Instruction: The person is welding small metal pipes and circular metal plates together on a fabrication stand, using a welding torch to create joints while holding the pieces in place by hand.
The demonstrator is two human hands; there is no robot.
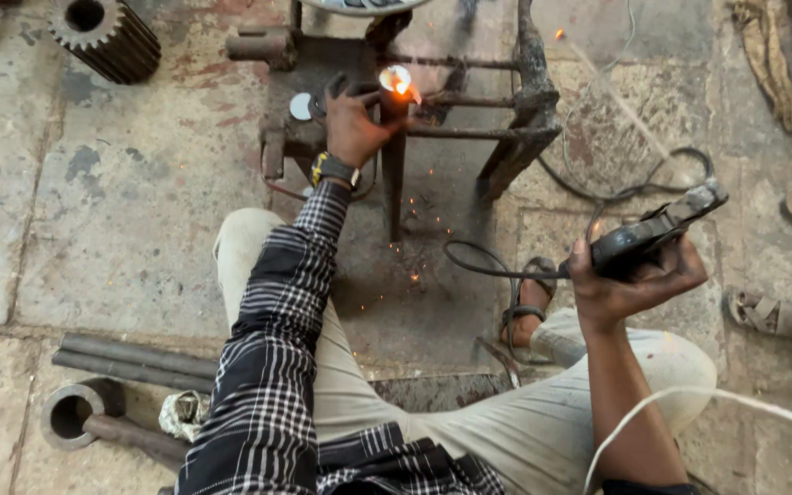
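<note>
Nearest the camera, a checked sleeve (272,367) and pale trousers (506,422) fill the lower middle, the person crouched over a stained, patchy concrete floor (121,211). A white cord (689,399) loops across the near right corner. At near left lie dark metal bars (135,356) and a short thick pipe ring (71,412), with a crumpled rag (183,412) just beside them. A large toothed gear (107,35) stands at far left. A sandalled foot (529,302) rests at centre right; another person's sandalled foot (772,313) shows at the right edge.

The left arm stretches far forward, a watch at the wrist. The left hand (355,119) is curled closed on a part of a rusty metal frame (506,128) that stands on the floor at far centre. Just beside its fingers a bright orange glowing spot (399,82) burns on the frame, and small sparks dot the floor below. A thin welding rod (621,101) slants away at far right, its tip glowing.

The right arm is bent, held out to the right and well apart from the frame. The right hand (630,284) is wrapped around a dark electrode holder (657,229), palm turned up, with a black cable (506,266) trailing from it across the floor.
</note>
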